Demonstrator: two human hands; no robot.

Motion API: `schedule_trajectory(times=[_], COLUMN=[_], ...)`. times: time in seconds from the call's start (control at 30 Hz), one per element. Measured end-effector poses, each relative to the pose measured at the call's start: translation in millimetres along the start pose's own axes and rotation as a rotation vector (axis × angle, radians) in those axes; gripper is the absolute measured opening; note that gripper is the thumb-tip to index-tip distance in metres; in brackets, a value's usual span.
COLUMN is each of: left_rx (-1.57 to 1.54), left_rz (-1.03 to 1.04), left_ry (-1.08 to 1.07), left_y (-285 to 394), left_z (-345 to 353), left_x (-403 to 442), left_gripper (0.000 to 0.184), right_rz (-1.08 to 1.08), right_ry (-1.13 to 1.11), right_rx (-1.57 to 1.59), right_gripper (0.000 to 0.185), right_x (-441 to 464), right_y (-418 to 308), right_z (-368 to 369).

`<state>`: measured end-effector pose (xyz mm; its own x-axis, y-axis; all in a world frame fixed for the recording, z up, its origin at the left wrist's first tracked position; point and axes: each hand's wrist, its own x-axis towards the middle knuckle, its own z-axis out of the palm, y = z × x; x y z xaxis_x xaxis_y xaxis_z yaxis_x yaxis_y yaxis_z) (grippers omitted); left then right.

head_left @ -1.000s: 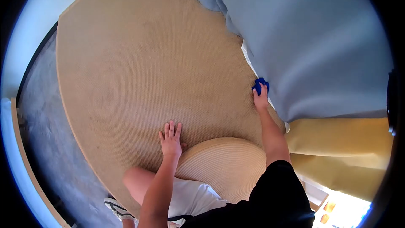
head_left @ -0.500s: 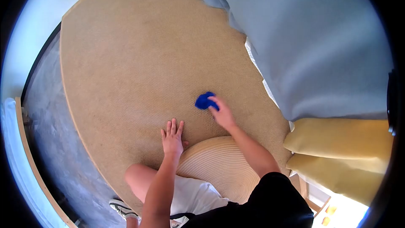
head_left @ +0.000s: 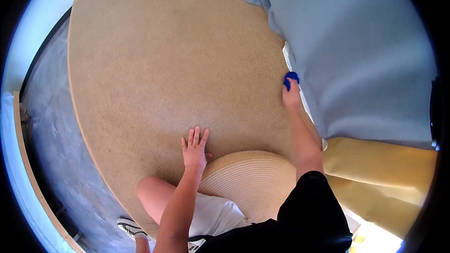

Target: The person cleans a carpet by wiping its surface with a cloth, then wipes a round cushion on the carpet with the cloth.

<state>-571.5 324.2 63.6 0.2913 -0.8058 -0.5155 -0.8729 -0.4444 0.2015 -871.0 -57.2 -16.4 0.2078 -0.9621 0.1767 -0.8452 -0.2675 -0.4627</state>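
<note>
My right hand (head_left: 291,95) is closed around a bunched blue cloth (head_left: 290,77), held against the tan woven rug (head_left: 173,61) at its right edge. The cloth lies right beside the hanging grey-blue fabric (head_left: 356,65), where a strip of white shows under the hem. My left hand (head_left: 195,151) rests flat on the rug with its fingers spread and holds nothing. Just to its right is a round coiled-rope cushion (head_left: 248,178), partly hidden by my clothes and right arm.
Yellow fabric (head_left: 379,164) hangs at the right, below the grey-blue one. To the left, past the rug's bound edge, lies a grey mottled floor (head_left: 56,112) with a wooden-edged frame (head_left: 28,159). My shoe (head_left: 131,227) is on that floor.
My right hand has carried the blue cloth right and away from me, from mid-rug to the grey-blue fabric's edge. The left hand stays planted on the rug.
</note>
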Motion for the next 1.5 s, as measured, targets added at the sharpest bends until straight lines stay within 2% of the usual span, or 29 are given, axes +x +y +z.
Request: schedule_trajectory(times=[0.07, 0.13, 0.3, 0.4, 0.47, 0.53, 0.63, 0.7, 0.8, 0.83, 0.97, 1.07, 1.17, 1.27, 1.33, 1.43, 1.5], left_rx=[0.006, 0.018, 0.020, 0.035, -0.048, -0.129, -0.084, -0.093, -0.108, -0.103, -0.063, -0.110, -0.102, -0.037, 0.013, 0.010, -0.011], left_rz=[0.006, -0.002, 0.009, 0.041, 0.076, 0.113, 0.120, 0.122, 0.065, 0.009, -0.034, -0.022, 0.013, 0.038, 0.065, 0.035, 0.019], left_ry=[-0.003, -0.010, -0.022, -0.061, -0.128, -0.200, -0.041, 0.027, 0.043, 0.037, 0.028, 0.084, 0.066, 0.120, 0.233, 0.288, 0.306], left_y=[0.2, -0.1, 0.8, -1.1, -17.1, -45.4, -115.1, -171.2, -246.2, -259.4, -271.4, -280.2, -282.7, -288.1, -296.7, -297.8, -309.9], left_z=[-1.9, -2.6, -6.4, -19.9, -24.8, -25.7, -24.0, -21.1, -18.6, -18.5, -11.1, 4.3, 2.8, 21.3, 45.8, 49.8, 57.6], left_x=[0.7, -1.8, 0.1, -0.9, 9.7, 13.6, -1.6, -13.2, -44.4, -59.4, -94.0, -95.6, -93.0, -95.5, -103.9, -129.2, -141.7], left_gripper=[0.102, 0.102, 0.102, 0.099, 0.095, 0.092, 0.086, 0.088, 0.095, 0.099, 0.107, 0.112, 0.110, 0.103, 0.095, 0.088, 0.086], right_rz=[-0.086, -0.200, -0.275, -0.270, 0.182, 0.275, 0.256, -0.129, -0.163, -0.153, -0.147, -0.228, -0.398, -0.431, -0.403, -0.242, -0.190], right_ry=[0.012, -0.079, -0.363, -0.516, -0.464, -0.158, -0.134, -0.013, -0.129, -0.111, -0.082, -0.130, -0.172, -0.255, -0.402, -0.335, -0.174], right_rx=[0.064, 0.094, 0.324, 0.429, 0.626, 0.543, 0.459, -0.121, -0.205, -0.136, -0.138, -0.072, 0.047, 0.098, 0.270, 0.335, 0.253], right_gripper=[0.042, 0.043, 0.047, 0.050, 0.056, 0.061, 0.065, 0.064, 0.061, 0.050, 0.038, 0.037, 0.035, 0.035, 0.034, 0.034, 0.035], right_x=[-29.6, -66.0, -162.4, -175.6, -156.0, -135.6, -108.7, -103.2, -109.0, -108.6, -120.3, -166.1, -222.9, -265.9, -280.9, -268.1, -235.4], right_y=[-34.6, -75.5, -183.6, -220.8, -235.8, -206.6, -164.7, -155.7, -160.7, -155.3, -158.9, -206.5, -270.7, -330.9, -360.4, -358.8, -340.2], right_z=[16.5, 28.3, 42.8, 15.6, -14.4, -3.9, 10.9, 23.2, 38.1, 44.8, 60.5, 81.8, 104.4, 112.7, 104.7, 101.2, 79.9])
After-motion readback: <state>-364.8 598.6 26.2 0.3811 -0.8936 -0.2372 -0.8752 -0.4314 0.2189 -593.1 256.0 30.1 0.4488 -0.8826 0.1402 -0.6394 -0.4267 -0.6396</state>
